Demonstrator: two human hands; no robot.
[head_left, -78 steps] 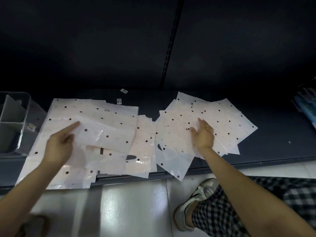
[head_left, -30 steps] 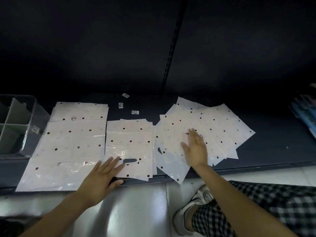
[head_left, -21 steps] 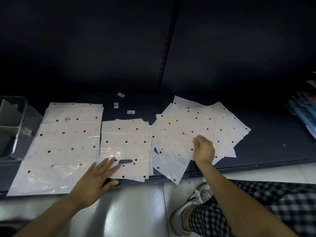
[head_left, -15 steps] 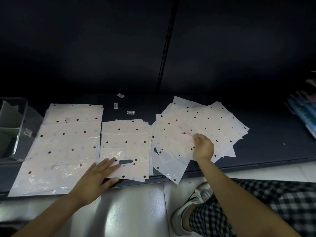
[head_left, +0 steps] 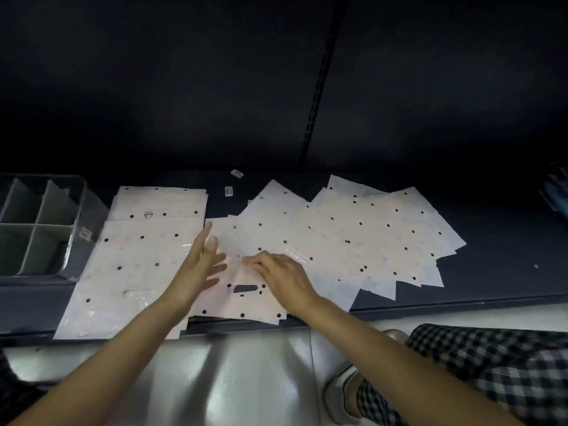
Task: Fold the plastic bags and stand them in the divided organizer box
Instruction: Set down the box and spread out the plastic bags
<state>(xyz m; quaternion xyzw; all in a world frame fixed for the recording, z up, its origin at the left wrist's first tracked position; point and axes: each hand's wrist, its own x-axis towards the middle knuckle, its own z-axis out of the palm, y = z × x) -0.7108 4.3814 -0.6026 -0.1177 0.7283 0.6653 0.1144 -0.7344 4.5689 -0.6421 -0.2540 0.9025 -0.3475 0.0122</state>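
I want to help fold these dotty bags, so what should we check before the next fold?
1. One bag picked out: ok, the right hand pinches a dotted bag over the middle stack.
2. Other hand ready: ok, the left hand is open above the stack.
3. Only a single sheet pinched: cannot tell.
4. Bag lying flat for folding: not ok, it overlaps the fanned pile.
5. Organizer box has room: ok, the visible compartments look empty.
6. Any bags folded already: not ok, all lie flat.
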